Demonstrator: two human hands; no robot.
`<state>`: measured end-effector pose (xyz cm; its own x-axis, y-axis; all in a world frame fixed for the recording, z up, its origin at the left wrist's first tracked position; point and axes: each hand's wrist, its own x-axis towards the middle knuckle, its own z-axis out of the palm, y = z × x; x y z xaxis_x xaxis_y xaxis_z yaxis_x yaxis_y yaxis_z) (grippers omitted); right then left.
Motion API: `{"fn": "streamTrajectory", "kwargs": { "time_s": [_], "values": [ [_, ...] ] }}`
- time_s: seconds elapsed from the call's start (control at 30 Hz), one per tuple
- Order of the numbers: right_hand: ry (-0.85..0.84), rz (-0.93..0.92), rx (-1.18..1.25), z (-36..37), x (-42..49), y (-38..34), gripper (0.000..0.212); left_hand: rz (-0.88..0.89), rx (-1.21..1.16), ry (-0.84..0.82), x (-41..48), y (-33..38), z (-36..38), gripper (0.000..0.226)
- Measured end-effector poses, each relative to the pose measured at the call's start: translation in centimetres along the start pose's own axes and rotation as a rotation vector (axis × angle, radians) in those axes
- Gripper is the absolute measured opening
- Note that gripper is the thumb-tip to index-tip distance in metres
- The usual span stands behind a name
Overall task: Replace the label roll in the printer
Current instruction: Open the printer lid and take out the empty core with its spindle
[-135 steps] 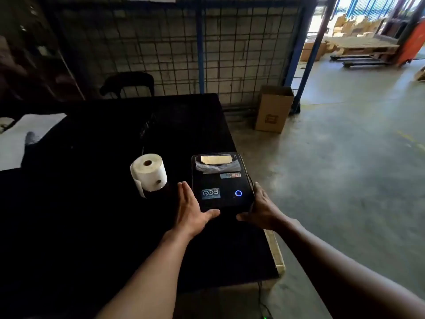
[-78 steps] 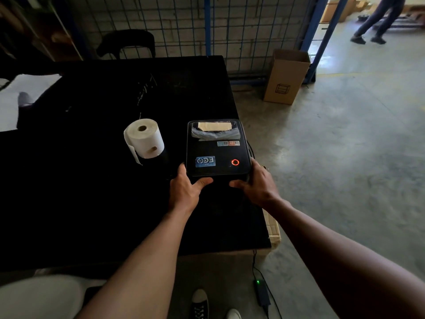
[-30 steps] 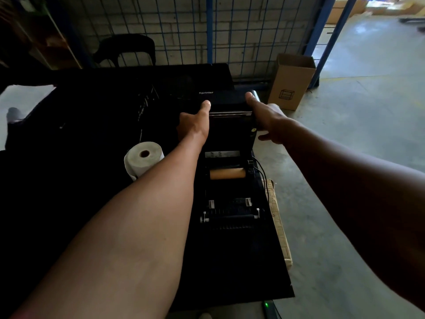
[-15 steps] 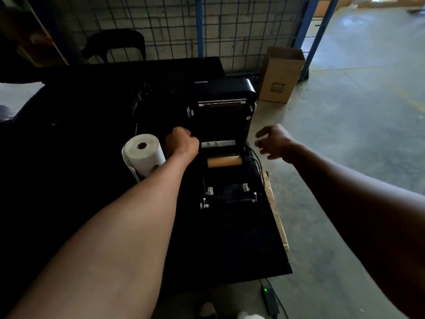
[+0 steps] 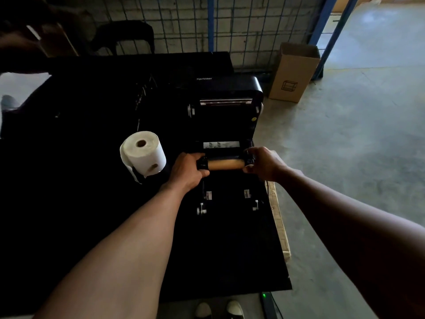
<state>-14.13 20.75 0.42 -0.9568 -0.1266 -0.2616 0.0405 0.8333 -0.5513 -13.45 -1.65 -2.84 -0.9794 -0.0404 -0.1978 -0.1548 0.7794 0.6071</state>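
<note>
The black label printer point(image 5: 226, 199) sits on the black table with its lid point(image 5: 227, 97) swung up and back. Inside its bay lies an empty brown cardboard core point(image 5: 225, 164) on a black spindle. My left hand point(image 5: 187, 172) grips the spindle's left end and my right hand point(image 5: 264, 163) grips its right end. A full white label roll point(image 5: 143, 153) stands on the table just left of the printer, a loose strip hanging down its left side.
The black table point(image 5: 92, 203) ends just right of the printer, with a wooden edge point(image 5: 279, 222) showing. A cardboard box point(image 5: 294, 72) stands on the concrete floor by a blue wire fence point(image 5: 210, 21). A power adapter point(image 5: 264, 298) with a green light lies below the table.
The lid went from shut to fully raised. Both hands left the lid and came down to the bay, closing on the two ends of the empty core's spindle.
</note>
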Motion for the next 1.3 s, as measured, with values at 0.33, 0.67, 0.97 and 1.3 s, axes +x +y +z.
{"fn": "streamTrajectory", "kwargs": {
  "time_s": [0.33, 0.67, 0.97, 1.3],
  "values": [
    [-0.039, -0.033, 0.029, 0.3, 1.0, 1.3, 0.037, 0.045, 0.047, 0.037, 0.8, 0.1, 0.4, 0.047],
    [0.033, 0.019, 0.465, -4.4, -0.6, -1.2, 0.015, 0.062, -0.366, 0.031, -0.5, 3.5, -3.9, 0.027],
    [-0.113, -0.01, 0.789, -6.5, -5.2, -6.9, 0.024, -0.113, -0.925, 0.131, -6.5, 7.5, -8.1, 0.021],
    [-0.254, 0.079, 0.726, 2.6, -8.6, -11.7, 0.026, -0.241, -1.074, 0.052, -12.4, -2.2, -9.0, 0.048]
  ]
}}
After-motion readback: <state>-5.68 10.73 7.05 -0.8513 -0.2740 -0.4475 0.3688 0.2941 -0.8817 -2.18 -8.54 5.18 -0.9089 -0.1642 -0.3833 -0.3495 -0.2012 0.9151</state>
